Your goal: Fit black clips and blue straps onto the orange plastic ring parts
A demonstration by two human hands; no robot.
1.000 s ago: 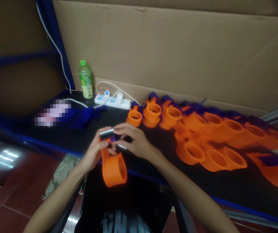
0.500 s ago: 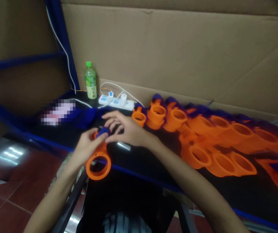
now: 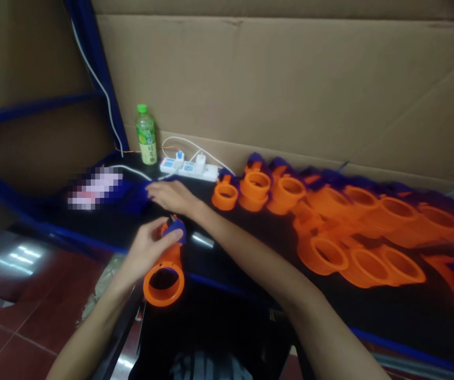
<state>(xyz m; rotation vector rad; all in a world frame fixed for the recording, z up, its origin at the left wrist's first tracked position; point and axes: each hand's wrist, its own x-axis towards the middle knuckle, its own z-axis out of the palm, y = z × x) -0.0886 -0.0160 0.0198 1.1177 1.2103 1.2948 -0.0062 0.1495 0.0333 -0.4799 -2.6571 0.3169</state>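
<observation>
My left hand (image 3: pixel 150 248) is closed round an orange plastic part with a ring (image 3: pixel 151 300) at its lower end, held at the front edge of the table. The thumb lies over a blue piece (image 3: pixel 175 231) at the part's upper end. My right hand (image 3: pixel 173 196) is stretched out beyond it, fingers extended at the edge of dark blue flat pieces (image 3: pixel 132 198). Whether the fingertips touch them I cannot tell; no object shows in this hand.
Several orange ring parts with blue ends (image 3: pixel 290 187) stand in rows along the right of the black table (image 3: pixel 266 248). A white power strip (image 3: pixel 189 169) and a green-capped bottle (image 3: pixel 147 137) are at the back. A blurred-out item (image 3: pixel 96 187) lies far left.
My right hand has left the blue piece on the orange part and moved up and left to the dark blue pieces. My left hand keeps its hold, with the part slightly lower.
</observation>
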